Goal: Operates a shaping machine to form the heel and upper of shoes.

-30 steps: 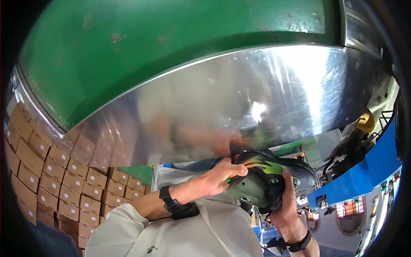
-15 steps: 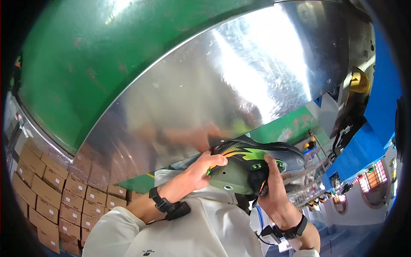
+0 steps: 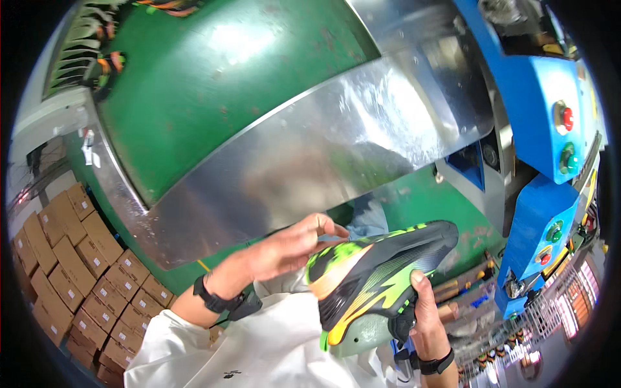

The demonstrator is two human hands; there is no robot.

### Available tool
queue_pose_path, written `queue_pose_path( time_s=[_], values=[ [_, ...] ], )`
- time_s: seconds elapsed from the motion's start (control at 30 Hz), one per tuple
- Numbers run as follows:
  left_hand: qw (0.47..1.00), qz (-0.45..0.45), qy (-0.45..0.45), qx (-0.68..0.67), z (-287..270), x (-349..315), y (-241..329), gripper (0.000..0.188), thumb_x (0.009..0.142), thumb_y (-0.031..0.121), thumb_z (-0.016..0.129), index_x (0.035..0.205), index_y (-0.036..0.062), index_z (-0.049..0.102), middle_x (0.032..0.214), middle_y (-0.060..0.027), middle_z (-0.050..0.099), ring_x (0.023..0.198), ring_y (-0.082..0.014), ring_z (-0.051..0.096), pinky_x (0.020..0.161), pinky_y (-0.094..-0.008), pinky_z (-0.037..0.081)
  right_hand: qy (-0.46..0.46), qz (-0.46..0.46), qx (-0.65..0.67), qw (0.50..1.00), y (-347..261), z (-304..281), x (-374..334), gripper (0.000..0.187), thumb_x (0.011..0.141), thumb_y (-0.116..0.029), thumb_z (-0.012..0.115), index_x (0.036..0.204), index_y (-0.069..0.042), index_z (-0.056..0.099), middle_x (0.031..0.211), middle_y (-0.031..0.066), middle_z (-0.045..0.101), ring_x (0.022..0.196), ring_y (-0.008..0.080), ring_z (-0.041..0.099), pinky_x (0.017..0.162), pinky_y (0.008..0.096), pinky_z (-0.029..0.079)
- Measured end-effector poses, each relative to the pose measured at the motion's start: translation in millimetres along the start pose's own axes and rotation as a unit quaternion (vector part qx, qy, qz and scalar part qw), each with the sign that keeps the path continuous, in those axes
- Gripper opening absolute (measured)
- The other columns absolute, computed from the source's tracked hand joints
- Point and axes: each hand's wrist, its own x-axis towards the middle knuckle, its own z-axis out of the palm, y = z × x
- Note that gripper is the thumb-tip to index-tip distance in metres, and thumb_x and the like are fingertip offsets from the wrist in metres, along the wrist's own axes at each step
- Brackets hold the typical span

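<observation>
A black sneaker (image 3: pixel 378 278) with bright green and orange markings hangs in front of my white top, tilted so its sole edge faces up and its toe points right. A grey-green shoe last (image 3: pixel 365 336) fills its collar. My right hand (image 3: pixel 424 310) grips the shoe by the lace and tongue area, thumb on the upper's side. Beside the heel, my left hand (image 3: pixel 291 249) is slightly blurred, its fingers loosely bent and holding nothing. Whether its fingertips touch the sole I cannot tell.
A shiny metal ledge (image 3: pixel 259 187) borders a green surface (image 3: pixel 239 84) ahead. Stacked cardboard boxes (image 3: pixel 97 278) stand at left. Blue machine housings (image 3: pixel 537 220) with red and green buttons rise at right. More shoes (image 3: pixel 110 64) sit on a rack at far left.
My left hand has let go of the shoe's heel and moved up and left. The shoe has rolled so its sole edge shows, still in my right hand. The view has shifted.
</observation>
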Motion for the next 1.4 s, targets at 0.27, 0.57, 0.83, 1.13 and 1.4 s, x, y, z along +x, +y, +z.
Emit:
queue_pose_path(
  time_s=[0.27, 0.57, 0.83, 1.13, 1.4],
  values=[
    [0.971, 0.003, -0.007, 0.240, 43, -53, 74, 0.101, 0.076, 0.032, 0.076, 0.148, -0.0009, 0.013, 0.142, -0.0180, 0.038, 0.133, -0.0250, 0.036, 0.111, -0.0372, 0.028, -0.196, 0.004, -0.354, 0.914, -62, 126, -20, 0.048, 0.091, -0.026, 0.062, 0.127, 0.005, 0.049, 0.113, 0.0103, 0.060, 0.098, 0.0152, 0.058, 0.084, 0.0294, 0.049],
    [0.922, 0.386, 0.024, -0.026, 63, -110, 74, 0.062, 0.086, 0.024, 0.063, 0.135, -0.0027, 0.036, 0.121, -0.0168, 0.055, 0.111, -0.0258, 0.059, 0.097, -0.0384, 0.048, -0.190, -0.391, -0.154, 0.888, 28, 98, -32, 0.048, 0.091, -0.019, 0.050, 0.135, -0.002, 0.041, 0.124, 0.0124, 0.055, 0.114, 0.0226, 0.055, 0.099, 0.0366, 0.045],
    [0.774, 0.622, 0.014, -0.121, 107, -134, 49, 0.054, 0.096, 0.039, 0.042, 0.133, 0.0009, 0.046, 0.124, -0.0153, 0.059, 0.111, -0.0265, 0.059, 0.099, -0.0389, 0.045, -0.451, -0.454, -0.288, 0.712, 40, 162, -63, 0.085, 0.068, -0.009, 0.076, 0.138, 0.007, 0.031, 0.134, 0.0181, 0.047, 0.121, 0.0256, 0.050, 0.104, 0.0387, 0.038],
    [0.744, 0.665, 0.046, -0.043, 145, -143, 29, 0.047, 0.100, 0.036, 0.037, 0.131, 0.0043, 0.051, 0.125, -0.0120, 0.060, 0.111, -0.0226, 0.060, 0.098, -0.0373, 0.047, -0.509, -0.426, -0.229, 0.712, 44, 144, -68, 0.074, 0.075, -0.006, 0.073, 0.136, 0.002, 0.033, 0.129, 0.0151, 0.050, 0.117, 0.0238, 0.051, 0.101, 0.0378, 0.038],
    [0.811, 0.578, 0.024, -0.084, 182, -142, 37, 0.049, 0.100, 0.039, 0.036, 0.130, 0.0047, 0.052, 0.124, -0.0117, 0.060, 0.109, -0.0220, 0.061, 0.098, -0.0365, 0.048, -0.474, -0.433, -0.217, 0.735, 42, 132, -86, 0.073, 0.076, -0.006, 0.072, 0.136, 0.002, 0.033, 0.128, 0.0145, 0.051, 0.115, 0.0235, 0.053, 0.100, 0.0373, 0.040]
  ],
)
